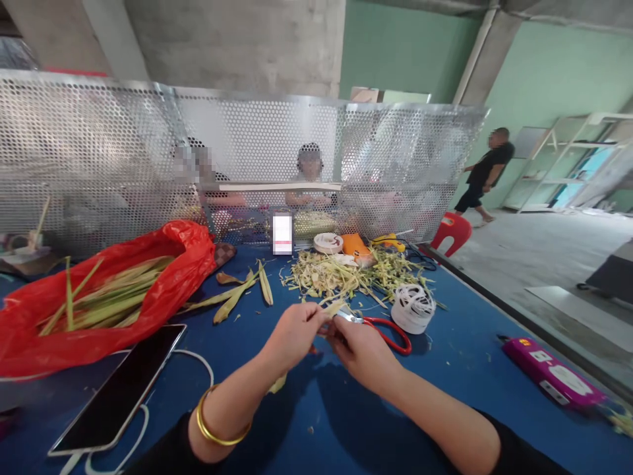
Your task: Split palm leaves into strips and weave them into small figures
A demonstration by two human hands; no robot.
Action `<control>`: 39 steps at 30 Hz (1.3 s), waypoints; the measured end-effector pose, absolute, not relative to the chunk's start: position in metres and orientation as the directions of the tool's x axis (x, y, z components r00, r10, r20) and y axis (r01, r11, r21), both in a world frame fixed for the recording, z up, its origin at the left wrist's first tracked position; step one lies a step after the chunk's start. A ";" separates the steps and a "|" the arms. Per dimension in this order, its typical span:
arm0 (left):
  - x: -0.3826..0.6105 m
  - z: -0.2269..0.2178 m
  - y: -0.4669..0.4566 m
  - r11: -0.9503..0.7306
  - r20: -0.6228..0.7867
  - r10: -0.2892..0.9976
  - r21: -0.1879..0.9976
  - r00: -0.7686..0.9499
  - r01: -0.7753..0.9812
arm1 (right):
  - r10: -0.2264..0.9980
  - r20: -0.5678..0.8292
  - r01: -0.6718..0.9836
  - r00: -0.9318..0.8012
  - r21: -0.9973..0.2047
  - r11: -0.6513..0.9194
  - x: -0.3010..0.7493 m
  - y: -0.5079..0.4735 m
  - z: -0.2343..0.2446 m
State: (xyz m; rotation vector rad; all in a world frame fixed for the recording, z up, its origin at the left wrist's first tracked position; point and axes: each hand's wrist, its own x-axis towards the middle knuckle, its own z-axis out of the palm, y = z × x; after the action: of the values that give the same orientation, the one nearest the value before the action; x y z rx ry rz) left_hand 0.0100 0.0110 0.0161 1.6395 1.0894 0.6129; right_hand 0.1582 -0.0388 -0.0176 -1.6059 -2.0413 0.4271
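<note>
My left hand [295, 333] is closed, its fingertips pinching a pale dried leaf strip [332, 308] over the middle of the table. My right hand [363, 349] meets it there, fingers also closed on the strip. Part of a yellowish leaf [277, 384] hangs below my left wrist. Just beyond my right hand lies a pair of scissors [406, 344] with red handles, its blade tips hidden behind the fingers. A heap of shredded leaf pieces [316, 274] is spread out behind the hands. Several longer dried leaves [232, 303] rest to the left of it.
A red plastic bag [190, 264] of long leaves lies left, beside a tablet [119, 396] with white cables. A white strip roll [414, 310] and purple power strip [548, 373] are right. A perforated metal screen [257, 132] bounds the blue table [455, 396]; people are beyond it.
</note>
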 end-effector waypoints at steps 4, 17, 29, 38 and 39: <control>0.009 0.008 0.016 -0.158 -0.027 0.908 0.902 0.417 0.403 | 0.950 0.275 0.775 -0.149 -0.564 0.285 0.165 -0.037 -0.007; -0.007 0.027 0.027 -0.271 0.197 0.960 0.840 0.202 0.471 | 0.958 -0.012 0.351 -0.287 -0.932 0.094 0.161 -0.038 -0.011; -0.010 0.028 0.032 -0.268 0.198 0.961 0.836 0.192 0.480 | 0.978 0.116 -0.103 0.174 -0.985 0.135 0.177 -0.029 0.008; -0.009 0.029 0.032 -0.189 0.093 0.954 0.925 0.284 0.330 | 0.979 0.170 -0.097 0.113 -0.979 0.181 0.175 -0.032 0.009; -0.007 0.030 0.029 -0.154 0.063 0.951 0.946 0.304 0.286 | 0.985 0.160 -0.044 0.065 -0.986 0.163 0.174 -0.033 0.008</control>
State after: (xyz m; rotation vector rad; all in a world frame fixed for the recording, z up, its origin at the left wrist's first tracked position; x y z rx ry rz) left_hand -0.0074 0.0294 0.0297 1.6438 1.1440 0.8993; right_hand 0.1743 -0.0327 0.0083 -1.0821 -1.2014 1.0680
